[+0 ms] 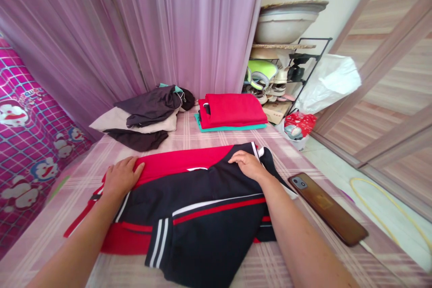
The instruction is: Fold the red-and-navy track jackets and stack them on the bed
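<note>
A red and dark navy track jacket (182, 189) with white stripes lies partly folded on the bed or table in front of me. One sleeve lies across its front, with a white-striped cuff near the middle. My left hand (122, 175) rests on the red part at the jacket's left end, fingers spread and palm down. Over on the right, my right hand (248, 165) lies on the dark fabric beside the white-edged collar, its fingers stretched and slightly bent. Neither hand grips anything that I can see.
Behind the jacket are a folded red garment (232, 110) on a teal one and a loose pile of dark and beige clothes (148, 110). A phone (327, 207) with a cable lies at the right. Beyond stand a shoe rack (305, 78) and a lilac curtain (189, 27).
</note>
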`<state>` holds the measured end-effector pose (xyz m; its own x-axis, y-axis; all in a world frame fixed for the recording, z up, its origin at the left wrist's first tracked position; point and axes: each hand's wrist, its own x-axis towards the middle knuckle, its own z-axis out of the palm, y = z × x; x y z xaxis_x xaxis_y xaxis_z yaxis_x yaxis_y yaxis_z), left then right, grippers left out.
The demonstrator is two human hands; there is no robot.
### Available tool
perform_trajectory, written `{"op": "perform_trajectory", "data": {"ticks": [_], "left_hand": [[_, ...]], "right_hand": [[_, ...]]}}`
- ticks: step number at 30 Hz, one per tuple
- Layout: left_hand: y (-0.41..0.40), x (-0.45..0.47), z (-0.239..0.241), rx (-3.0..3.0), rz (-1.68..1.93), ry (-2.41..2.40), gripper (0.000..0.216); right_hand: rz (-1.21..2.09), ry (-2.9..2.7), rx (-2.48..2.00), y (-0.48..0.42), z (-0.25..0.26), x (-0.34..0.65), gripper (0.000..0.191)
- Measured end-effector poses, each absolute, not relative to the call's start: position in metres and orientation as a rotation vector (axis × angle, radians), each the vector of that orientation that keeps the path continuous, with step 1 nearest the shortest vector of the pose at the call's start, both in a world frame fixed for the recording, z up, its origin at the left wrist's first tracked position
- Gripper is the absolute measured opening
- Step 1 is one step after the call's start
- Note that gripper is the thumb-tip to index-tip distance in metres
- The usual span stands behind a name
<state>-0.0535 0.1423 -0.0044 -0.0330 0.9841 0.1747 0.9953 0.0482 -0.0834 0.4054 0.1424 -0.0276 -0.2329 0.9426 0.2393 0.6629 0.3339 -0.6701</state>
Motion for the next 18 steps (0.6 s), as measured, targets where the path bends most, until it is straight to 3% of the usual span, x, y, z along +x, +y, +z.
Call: {"op": "perform_trajectory", "data": {"ticks": [18], "left_hand": [[0.1419, -0.0517, -0.001, -2.051, -0.087, -2.13, 0.062]], "right_hand": [[0.6, -1.99, -1.427, 0.1423, -0.0242, 0.4052, 0.04]]}}
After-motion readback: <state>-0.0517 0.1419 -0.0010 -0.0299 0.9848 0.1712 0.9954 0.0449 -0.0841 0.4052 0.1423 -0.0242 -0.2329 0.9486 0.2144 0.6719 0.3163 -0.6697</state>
